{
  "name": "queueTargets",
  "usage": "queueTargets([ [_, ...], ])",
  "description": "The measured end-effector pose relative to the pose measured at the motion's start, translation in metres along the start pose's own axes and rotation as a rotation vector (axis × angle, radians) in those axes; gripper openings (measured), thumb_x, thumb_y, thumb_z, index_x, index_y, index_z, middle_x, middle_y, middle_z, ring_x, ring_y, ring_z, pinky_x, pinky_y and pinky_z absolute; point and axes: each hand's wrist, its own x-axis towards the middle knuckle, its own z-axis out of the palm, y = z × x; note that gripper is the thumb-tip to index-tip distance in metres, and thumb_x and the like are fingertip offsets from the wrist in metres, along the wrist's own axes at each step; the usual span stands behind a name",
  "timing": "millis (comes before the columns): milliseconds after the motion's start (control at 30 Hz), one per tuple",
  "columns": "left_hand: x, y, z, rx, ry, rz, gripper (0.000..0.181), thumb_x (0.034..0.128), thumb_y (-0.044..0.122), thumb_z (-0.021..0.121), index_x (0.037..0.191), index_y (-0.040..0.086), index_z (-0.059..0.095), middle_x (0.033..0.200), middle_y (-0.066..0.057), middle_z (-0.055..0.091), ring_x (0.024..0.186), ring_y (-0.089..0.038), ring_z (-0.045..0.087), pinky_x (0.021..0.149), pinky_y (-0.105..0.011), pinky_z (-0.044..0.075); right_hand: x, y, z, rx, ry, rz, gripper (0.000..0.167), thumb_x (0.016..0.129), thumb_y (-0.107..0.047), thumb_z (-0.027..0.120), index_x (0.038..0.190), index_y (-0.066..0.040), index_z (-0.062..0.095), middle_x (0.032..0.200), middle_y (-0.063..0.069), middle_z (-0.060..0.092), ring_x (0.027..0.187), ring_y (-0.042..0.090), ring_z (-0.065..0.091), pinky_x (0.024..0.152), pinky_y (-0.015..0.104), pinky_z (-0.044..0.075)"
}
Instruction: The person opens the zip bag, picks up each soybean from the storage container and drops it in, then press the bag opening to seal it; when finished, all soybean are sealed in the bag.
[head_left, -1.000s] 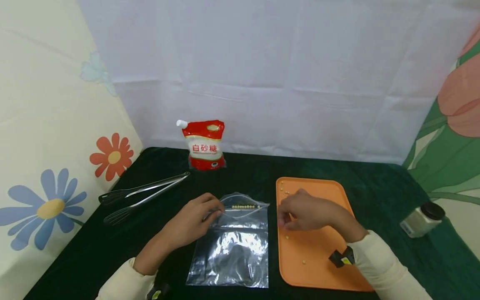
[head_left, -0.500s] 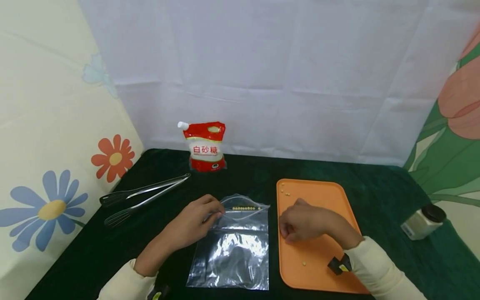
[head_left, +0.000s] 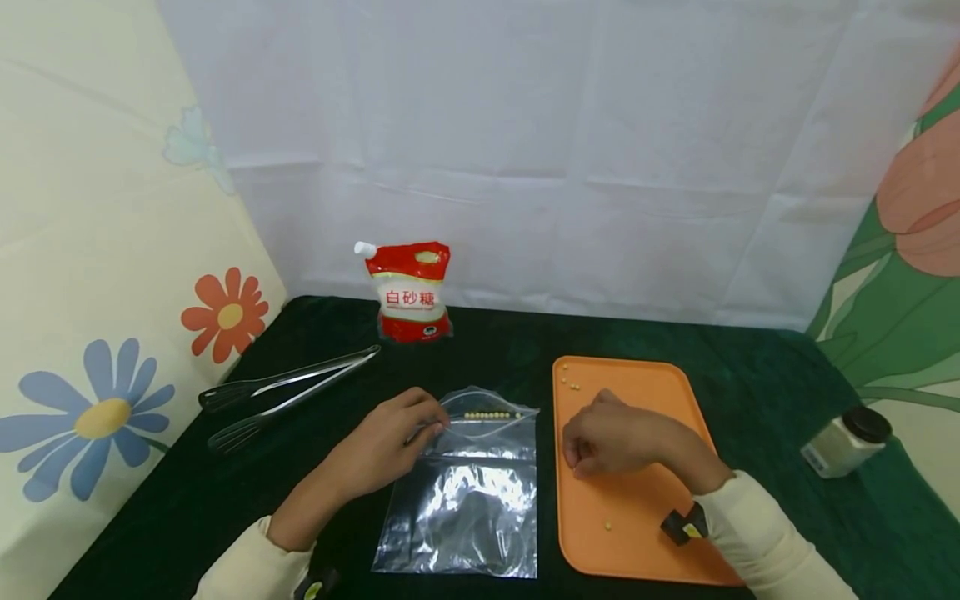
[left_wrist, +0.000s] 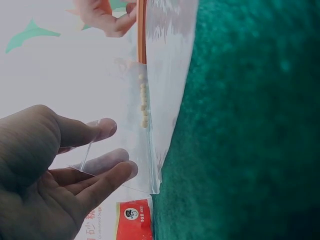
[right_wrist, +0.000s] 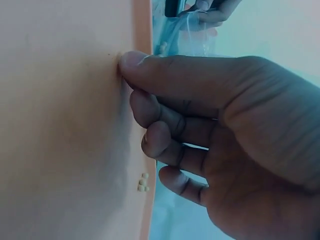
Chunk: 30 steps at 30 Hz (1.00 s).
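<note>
My left hand (head_left: 393,433) pinches the left edge of the mouth of a clear zip bag (head_left: 457,517). The bag's mouth gapes, and a row of pale yellow soybeans (left_wrist: 143,100) lies inside, near the zip. Over the left half of the orange tray (head_left: 637,533), my right hand (head_left: 622,435) has its thumb and index finger together, low at the surface. A soybean seems to be pinched there, hidden by the fingertips (right_wrist: 132,60). Several loose soybeans (right_wrist: 143,183) sit in the tray's far left corner, and a single soybean (head_left: 608,527) lies nearer me.
Metal tongs (head_left: 292,387) lie at the left of the dark green cloth (head_left: 510,333). A red and white sugar pouch (head_left: 412,292) stands at the back. At the far right is a clear jar (head_left: 832,450) with a black lid, tilted in view.
My right hand came down over a soybean near the tray's left side, and that soybean is no longer visible. The fingers closed together there. My left hand and the bag stayed in place.
</note>
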Motion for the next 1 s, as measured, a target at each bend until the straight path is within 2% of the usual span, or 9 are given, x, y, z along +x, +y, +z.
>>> queueTargets([
  [133,0.000,0.000,-0.001,-0.002,-0.005,-0.004,0.019,0.0916,0.011,0.071,0.110,0.018,0.070,0.110,0.005,0.060,0.092,-0.007,0.060,0.075,-0.024,0.053,0.000,0.001,-0.006,-0.008,0.070,-0.036,0.012,0.095,-0.027,0.071,0.086,-0.034,0.066,0.075,-0.023,0.057,0.069,0.003,0.050,0.081,0.037,0.034],
  [300,0.000,0.001,-0.001,0.003,-0.004,-0.011,0.020,0.0910,0.011,0.071,0.110,0.018,0.070,0.111,0.004,0.060,0.092,-0.008,0.060,0.074,-0.024,0.053,0.007,0.001,-0.015,0.085,0.289,-0.111,0.003,0.098,-0.029,0.067,0.097,-0.029,0.069,0.081,-0.020,0.057,0.073,0.005,0.052,0.073,0.032,0.045],
  [400,0.000,0.001,-0.001,-0.002,-0.008,-0.017,0.020,0.0913,0.011,0.071,0.110,0.018,0.070,0.111,0.004,0.060,0.092,-0.008,0.060,0.074,-0.024,0.053,0.015,0.000,-0.015,0.177,0.421,-0.177,0.009,0.100,-0.029,0.065,0.103,-0.023,0.070,0.086,-0.017,0.059,0.073,0.006,0.054,0.063,0.033,0.050],
  [533,-0.001,0.000,0.000,-0.003,-0.016,-0.021,0.020,0.0916,0.011,0.071,0.110,0.018,0.070,0.111,0.004,0.060,0.091,-0.007,0.060,0.074,-0.023,0.053,0.025,-0.003,-0.013,0.230,0.531,-0.225,0.009,0.099,-0.028,0.066,0.105,-0.023,0.070,0.088,-0.018,0.061,0.074,0.005,0.055,0.067,0.040,0.049],
  [667,-0.001,0.000,0.001,0.007,-0.001,-0.008,0.019,0.0913,0.011,0.071,0.109,0.018,0.070,0.111,0.004,0.060,0.092,-0.008,0.060,0.074,-0.024,0.053,0.035,-0.009,-0.013,0.266,0.569,-0.249,0.008,0.098,-0.027,0.067,0.105,-0.025,0.068,0.088,-0.018,0.062,0.075,0.004,0.056,0.070,0.043,0.049],
  [867,0.000,0.001,0.000,0.009,0.009,-0.003,0.017,0.0921,0.011,0.070,0.108,0.019,0.071,0.110,0.004,0.060,0.092,-0.008,0.060,0.076,-0.027,0.054,0.047,-0.013,-0.015,0.271,0.602,-0.306,0.012,0.097,-0.022,0.068,0.109,-0.019,0.070,0.084,-0.014,0.062,0.069,0.005,0.054,0.058,0.037,0.050],
  [1000,0.000,0.001,0.000,0.011,0.007,-0.006,0.018,0.0918,0.011,0.071,0.108,0.019,0.071,0.110,0.004,0.060,0.092,-0.008,0.060,0.076,-0.027,0.054,0.047,-0.013,-0.015,0.279,0.610,-0.296,0.014,0.097,-0.020,0.069,0.110,-0.018,0.070,0.083,-0.014,0.061,0.070,0.004,0.055,0.060,0.040,0.051],
])
